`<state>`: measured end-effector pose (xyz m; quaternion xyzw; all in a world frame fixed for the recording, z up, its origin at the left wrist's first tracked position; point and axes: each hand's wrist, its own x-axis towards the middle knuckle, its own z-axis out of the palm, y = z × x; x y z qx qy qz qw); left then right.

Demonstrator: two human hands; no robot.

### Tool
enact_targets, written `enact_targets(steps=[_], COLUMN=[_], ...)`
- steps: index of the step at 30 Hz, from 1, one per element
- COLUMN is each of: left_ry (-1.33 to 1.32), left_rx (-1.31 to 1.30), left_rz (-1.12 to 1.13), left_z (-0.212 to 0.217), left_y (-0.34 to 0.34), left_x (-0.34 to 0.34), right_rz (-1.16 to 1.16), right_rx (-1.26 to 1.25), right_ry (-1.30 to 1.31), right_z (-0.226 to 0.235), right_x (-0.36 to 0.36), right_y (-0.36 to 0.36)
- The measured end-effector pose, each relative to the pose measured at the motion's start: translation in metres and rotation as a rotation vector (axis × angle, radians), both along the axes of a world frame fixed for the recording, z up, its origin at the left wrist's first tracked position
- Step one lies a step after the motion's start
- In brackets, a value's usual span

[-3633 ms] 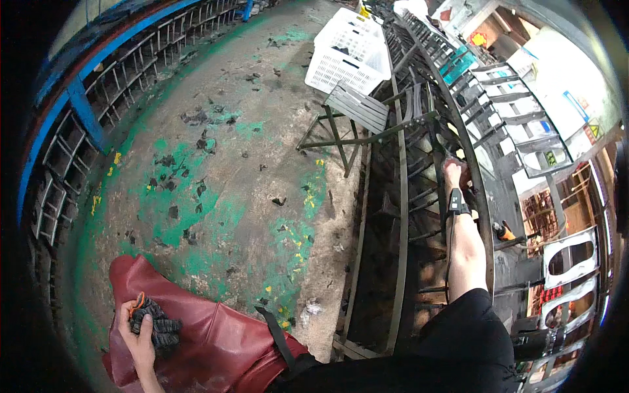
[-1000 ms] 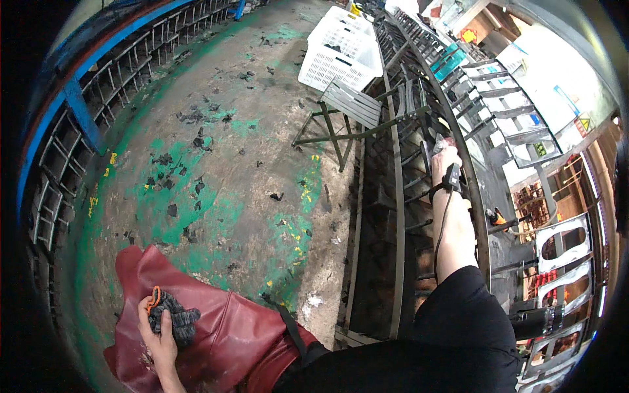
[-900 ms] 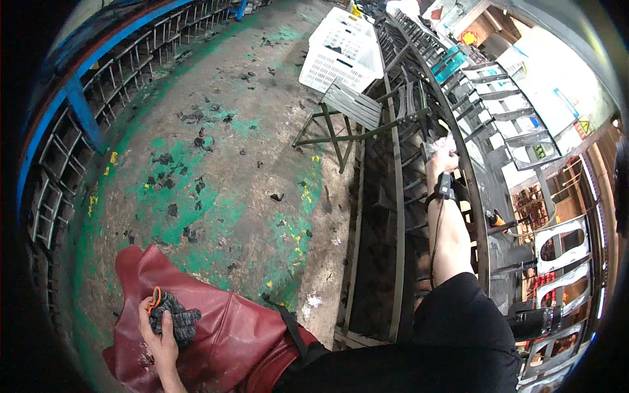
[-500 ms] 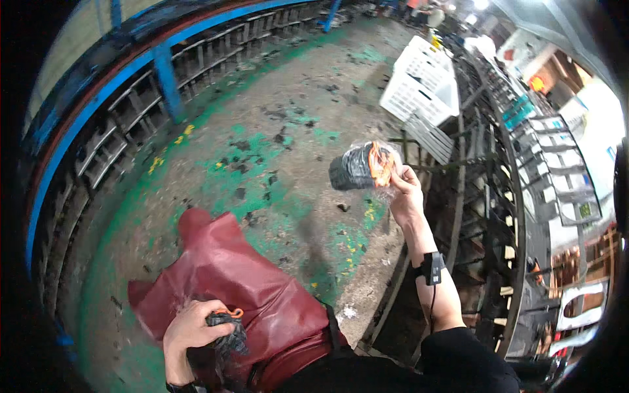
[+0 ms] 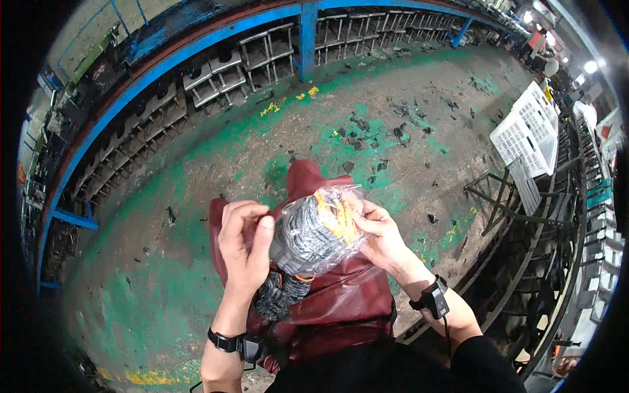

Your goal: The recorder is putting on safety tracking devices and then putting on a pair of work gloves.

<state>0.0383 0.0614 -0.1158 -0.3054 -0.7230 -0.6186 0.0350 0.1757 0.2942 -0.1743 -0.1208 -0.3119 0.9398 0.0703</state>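
My right hand (image 5: 383, 239) pinches the edge of a clear plastic bag (image 5: 318, 229) packed with grey knitted gloves with orange-yellow cuffs. The bag is held up in front of me. My left hand (image 5: 242, 245) is curved at the bag's left side, thumb apart from the fingers; whether it touches the plastic I cannot tell. Below the bag, beside the left wrist, a dark grey knitted glove bundle (image 5: 282, 298) with an orange edge rests against the dark red apron (image 5: 347, 295) over my lap. Part of this bundle is hidden.
White plastic crates (image 5: 527, 134) stand at the right, near a slatted metal stool (image 5: 524, 187). A long rack (image 5: 557, 262) runs along the right side. Blue framing (image 5: 308, 39) with rows of metal stools borders the far left. Dark scraps litter the green-grey floor (image 5: 419, 124).
My right hand has brought the bag in from the right, over my lap. The left hand has risen to the bag, away from the grey bundle it was gripping. The view has swung left.
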Motion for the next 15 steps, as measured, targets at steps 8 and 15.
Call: enact_targets(steps=[8,15], left_ry=[-0.335,-0.319], left_rx=[-0.214,-0.047], left_rz=[-0.354,-0.317], left_z=[-0.012,-0.033], left_y=[0.021,0.034], left_x=[-0.002,0.009], right_rz=[0.005,-0.058], right_rx=[0.648,0.896], right_ry=[-0.259,0.104], right_z=[-0.004,0.01], right_x=[0.0,-0.024], right_y=[-0.011,-0.016])
